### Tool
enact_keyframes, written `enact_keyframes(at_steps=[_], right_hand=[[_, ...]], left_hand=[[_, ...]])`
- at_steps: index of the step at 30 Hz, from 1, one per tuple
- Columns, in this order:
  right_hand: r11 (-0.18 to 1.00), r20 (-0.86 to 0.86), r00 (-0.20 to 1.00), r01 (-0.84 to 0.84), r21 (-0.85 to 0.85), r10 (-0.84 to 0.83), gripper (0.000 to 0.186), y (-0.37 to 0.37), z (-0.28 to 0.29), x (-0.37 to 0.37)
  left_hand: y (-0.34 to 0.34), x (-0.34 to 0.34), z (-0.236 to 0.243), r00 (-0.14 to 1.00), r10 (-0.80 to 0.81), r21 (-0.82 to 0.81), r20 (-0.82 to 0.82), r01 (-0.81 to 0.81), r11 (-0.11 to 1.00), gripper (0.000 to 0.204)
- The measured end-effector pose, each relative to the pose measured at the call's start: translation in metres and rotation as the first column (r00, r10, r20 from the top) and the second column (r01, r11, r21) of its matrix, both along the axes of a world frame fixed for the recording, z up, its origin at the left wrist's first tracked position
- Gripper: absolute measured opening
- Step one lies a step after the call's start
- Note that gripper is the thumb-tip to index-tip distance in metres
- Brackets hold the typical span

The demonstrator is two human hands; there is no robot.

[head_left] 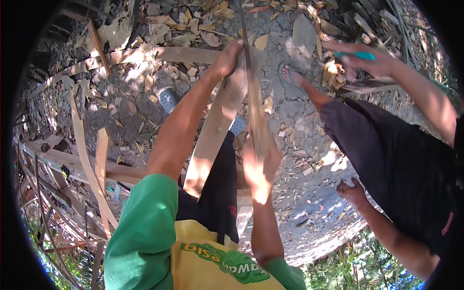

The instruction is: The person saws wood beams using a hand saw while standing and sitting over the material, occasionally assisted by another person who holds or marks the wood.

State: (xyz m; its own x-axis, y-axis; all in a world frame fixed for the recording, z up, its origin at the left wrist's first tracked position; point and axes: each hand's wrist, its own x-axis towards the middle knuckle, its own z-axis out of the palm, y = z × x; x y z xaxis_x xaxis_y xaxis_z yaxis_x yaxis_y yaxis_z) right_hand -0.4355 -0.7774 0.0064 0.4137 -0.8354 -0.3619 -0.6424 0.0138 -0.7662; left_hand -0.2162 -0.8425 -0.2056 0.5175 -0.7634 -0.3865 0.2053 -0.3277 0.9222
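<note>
A wooden plank [215, 128] lies tilted, its near end over my lap and its far end out above the ground. My left hand [229, 59] is closed on the plank's left edge near the far end. Along the plank's right side runs what looks like a long handsaw [255, 104], seen nearly edge-on and smeared by motion. Its near end is in my right hand [262, 162], which is blurred but has its fingers wrapped round it. The grip itself is mostly hidden by those fingers.
At the right, a person in dark clothes [386, 135] holds a teal object [360, 55] in a blurred hand. A long wooden strip [130, 56] crosses the ground beyond my left arm. More strips [83, 140] lean at the left. Dry leaves and wood chips litter the soil.
</note>
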Motion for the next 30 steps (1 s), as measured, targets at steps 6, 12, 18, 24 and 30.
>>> enact_keyframes(at_steps=[6, 12, 18, 24, 30], right_hand=[[0.997, 0.081, 0.997, 0.013, -0.072, -0.007, 0.056, 0.016, -0.011, 0.003], [0.488, 0.230, 0.573, 0.348, 0.800, -0.786, 0.051, 0.052, 0.001, -0.044], [0.988, 0.063, 0.989, 0.129, 0.082, -0.134, 0.056, -0.017, -0.038, 0.032], [0.986, 0.179, 0.975, 0.114, 0.119, -0.134, 0.041, -0.014, -0.008, 0.037], [0.998, -0.112, 0.992, -0.055, -0.035, 0.051, 0.043, 0.041, 0.076, -0.025]], left_hand=[[0.015, 0.006, -0.010, 0.998, -0.059, 0.038, -0.011, 0.059, 0.998, 0.050], [0.010, 0.007, -0.014, 0.996, -0.036, 0.102, 0.077, 0.028, 0.994, 0.055], [0.066, -0.041, 0.044, 0.985, 0.168, 0.111, 0.023, -0.170, 0.979, 0.072], [0.133, -0.068, 0.092, 0.999, -0.039, 0.591, 0.011, 0.025, 0.806, 0.085], [0.142, -0.074, 0.069, 0.971, -0.090, 0.665, 0.220, -0.082, 0.742, 0.081]])
